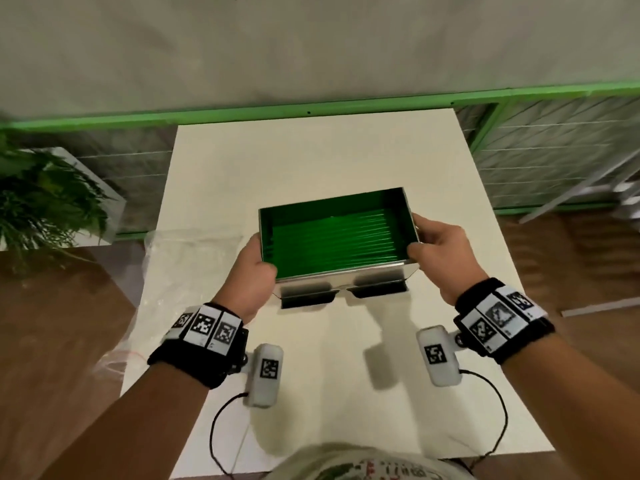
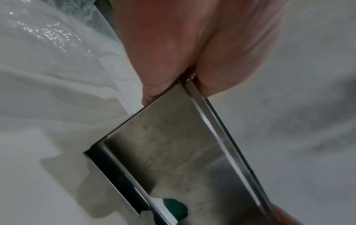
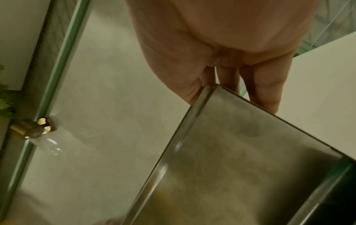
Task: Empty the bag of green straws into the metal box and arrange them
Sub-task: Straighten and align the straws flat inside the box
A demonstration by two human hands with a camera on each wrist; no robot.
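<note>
So, metal box (image 1: pixel 341 282) is held up over the white table (image 1: pixel 214 161), tilted a bit, long axis running left-right across the person, open top facing up toward the head camera. Green straws (image 1: pixel 332 237) lie inside along that same long axis, roughly parallel, glossy plastic, reflecting green on the shiny inner walls. Left hand (image 1: pixel 254 271) grips the box's left end, thumb over the near rim, fingers round the outside; in the left wrist view the left hand's fingers (image 2: pixel 173 60) clamp the box corner, brushed steel face smudgy and mirror-like. Right hand (image 1: pixel 438 251) grasps the right end, thumb on the near-right corner, fingers along the side wall; right wrist view shows fingers (image 3: pixel 265 85) behind the box's flat steel side. Box is rectangular, thin sheet metal, two dark slots on the near face. Clear crinkly plastic bag (image 1: pixel 162 271) lies flattened at the table's left edge, just left of the left hand. Potted green plant (image 1: pixel 45 206) stands far left.
</note>
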